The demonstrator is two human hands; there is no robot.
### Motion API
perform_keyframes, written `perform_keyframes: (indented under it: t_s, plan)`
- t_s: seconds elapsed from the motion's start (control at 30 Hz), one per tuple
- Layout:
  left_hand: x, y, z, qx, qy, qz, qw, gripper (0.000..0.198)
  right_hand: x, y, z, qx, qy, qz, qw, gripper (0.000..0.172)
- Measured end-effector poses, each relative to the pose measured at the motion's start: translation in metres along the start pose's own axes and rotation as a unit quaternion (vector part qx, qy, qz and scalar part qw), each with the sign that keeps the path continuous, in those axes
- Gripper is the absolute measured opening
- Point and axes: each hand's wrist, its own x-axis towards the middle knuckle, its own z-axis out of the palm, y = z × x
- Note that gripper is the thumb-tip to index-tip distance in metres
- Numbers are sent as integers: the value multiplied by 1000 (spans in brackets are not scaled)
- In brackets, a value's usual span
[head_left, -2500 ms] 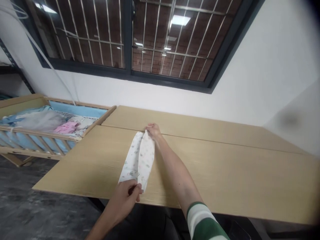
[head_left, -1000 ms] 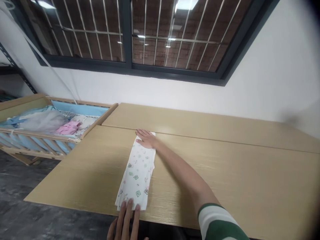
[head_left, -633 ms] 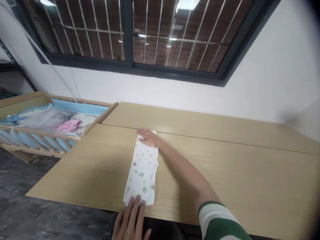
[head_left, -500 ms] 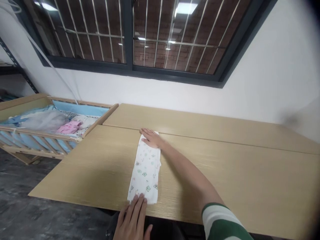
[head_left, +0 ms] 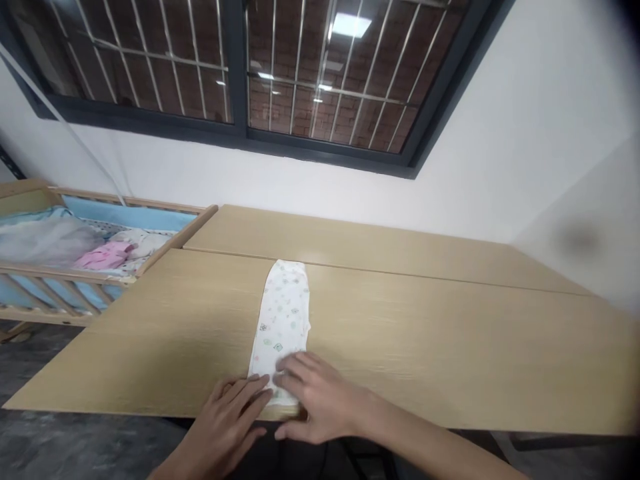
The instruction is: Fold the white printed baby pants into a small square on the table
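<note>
A white cloth with small green and grey prints lies folded into a long narrow strip on the wooden table, its far end near the seam in the tabletop. At its near end, my left hand rests over the left edge with fingers stretched out and apart. Just to the right, my right hand is over the same near end, slightly blurred, with fingers bent and thumb apart. Its fingertips lie on or just above the fabric; which of the two I cannot tell.
The table runs along a white wall beneath a barred window. Left of it stands a wooden crib with blue padding and a pink cloth inside. Grey floor shows past the table's near left corner.
My right hand has come back from the cloth's far end to its near end. My left hand has moved slightly left and further onto the cloth. The view has shifted right.
</note>
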Motion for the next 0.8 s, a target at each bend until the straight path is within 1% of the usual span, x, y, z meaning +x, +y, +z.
perform_keyframes:
  t_s: [0.03, 0.07, 0.13, 0.17, 0.23, 0.27, 0.3, 0.37, 0.43, 0.47, 0.53, 0.6, 0.67, 0.73, 0.8]
  plan:
    - [-1, -2, -3, -4, -23, 26, 999, 38, -7, -10, 1, -23, -13, -3, 1000, 72]
    - [-2, -4, -8, -16, -52, 46, 997, 44, -12, -19, 0, -42, -25, -6, 999, 69]
    - [0, -6, -19, -63, -113, 63, 990, 50, -16, -31, -3, -45, -42, -1, 998, 48]
    - [3, -6, -25, -95, -138, 59, 984, 50, -16, -36, -7, -24, -46, 10, 999, 39]
    - [14, -8, -37, -157, -161, 38, 974, 48, -12, -40, -20, 56, -41, 44, 997, 35]
    - [21, -11, -42, -181, -154, 21, 971, 45, -9, -39, -27, 101, -28, 62, 993, 34]
    - [31, -15, -46, -199, -135, -1, 971, 42, -5, -36, -35, 140, -11, 77, 987, 34]
    - [54, -28, -50, -217, -70, -52, 972, 31, 6, -24, -51, 193, 42, 98, 975, 33]
    - [83, -47, -48, -218, 3, -93, 972, 22, 19, -2, -64, 219, 101, 111, 964, 27]
    - [98, -58, -45, -215, 29, -108, 970, 20, 27, 12, -68, 230, 131, 120, 957, 23]
    - [128, -81, -31, -206, 54, -147, 966, 23, 45, 46, -71, 256, 189, 144, 937, 20]
    - [154, -105, -10, -197, 58, -208, 956, 25, 66, 84, -68, 289, 250, 178, 907, 24]
    - [174, -126, 15, -187, 51, -249, 949, 27, 86, 119, -60, 276, 306, 216, 885, 31]
    - [188, -143, 38, -177, 33, -271, 946, 28, 103, 147, -50, 231, 328, 266, 876, 34]
    - [196, -152, 54, -160, 11, -283, 946, 28, 114, 167, -40, 196, 327, 302, 874, 32]
